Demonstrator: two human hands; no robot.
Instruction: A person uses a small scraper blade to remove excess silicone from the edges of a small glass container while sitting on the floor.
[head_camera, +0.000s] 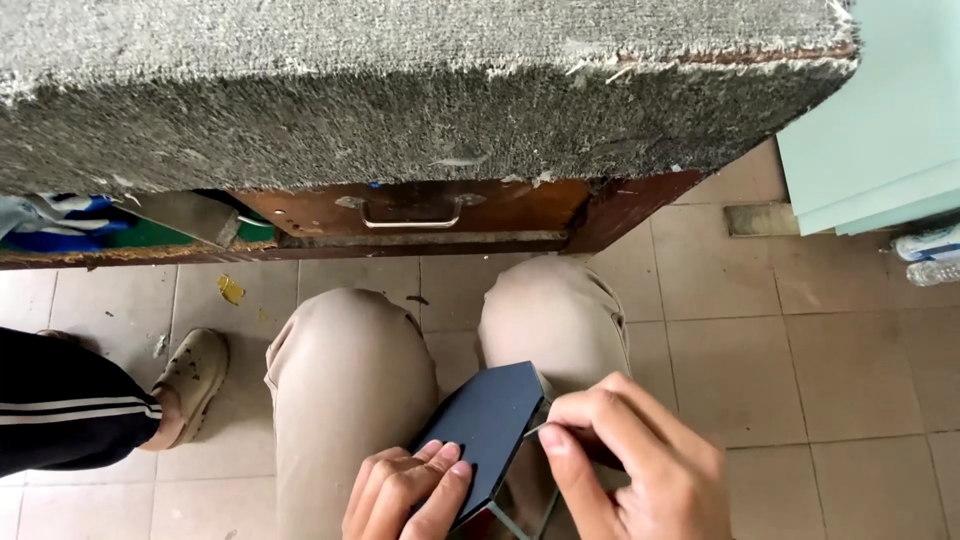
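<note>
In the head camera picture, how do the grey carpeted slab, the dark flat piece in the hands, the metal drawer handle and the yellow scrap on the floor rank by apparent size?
Largest to smallest, as they look:
1. grey carpeted slab
2. dark flat piece, though it is nearest the camera
3. metal drawer handle
4. yellow scrap

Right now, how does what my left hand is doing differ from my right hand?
The left hand lies with fingers flat on the dark panel, while the right hand is curled, pinching at the panel's edge. The left sits lower in view, the right higher. Both touch the same panel.
</note>
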